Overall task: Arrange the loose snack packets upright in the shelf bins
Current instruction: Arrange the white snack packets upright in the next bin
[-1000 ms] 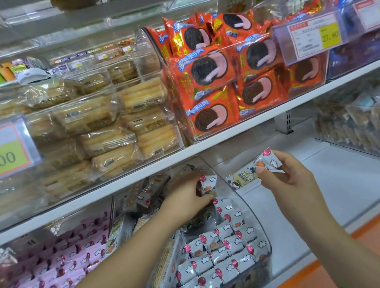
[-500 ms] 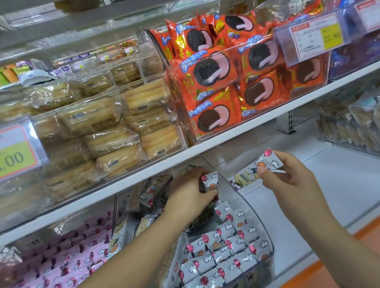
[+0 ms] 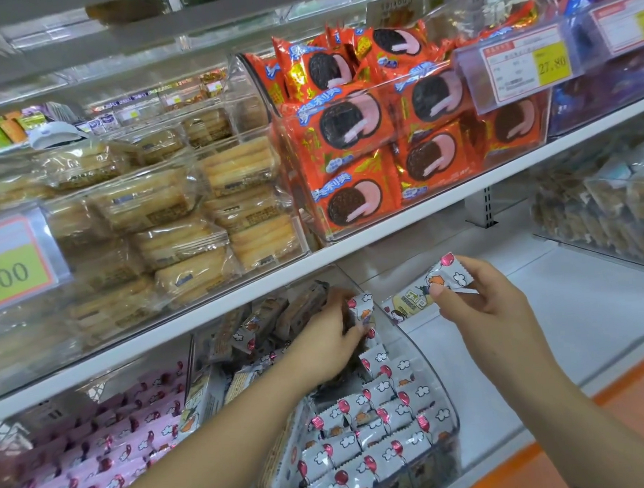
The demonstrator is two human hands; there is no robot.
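Note:
A clear bin (image 3: pixel 447 395) on the lower shelf holds several white balloon-print snack packets (image 3: pixel 368 435) standing in rows at its front; more lie jumbled at the back (image 3: pixel 265 324). My left hand (image 3: pixel 327 342) reaches into the bin's rear part and grips one packet (image 3: pixel 364 309) by its upper end. My right hand (image 3: pixel 484 305) hovers right of the bin, above the bare shelf, pinching another white packet (image 3: pixel 426 290) between thumb and fingers.
A bin of pink packets (image 3: pixel 99 461) sits left of the white ones. The upper shelf carries bins of pale biscuits (image 3: pixel 182 223) and orange sandwich-cookie packs (image 3: pixel 393 143) with price tags (image 3: pixel 525 69). White shelf surface (image 3: pixel 584 313) lies to the right, before another clear bin (image 3: pixel 614 200).
My left hand has lifted slightly with its packet inside the bin. The right hand with its packet has barely moved. The view has shifted a little.

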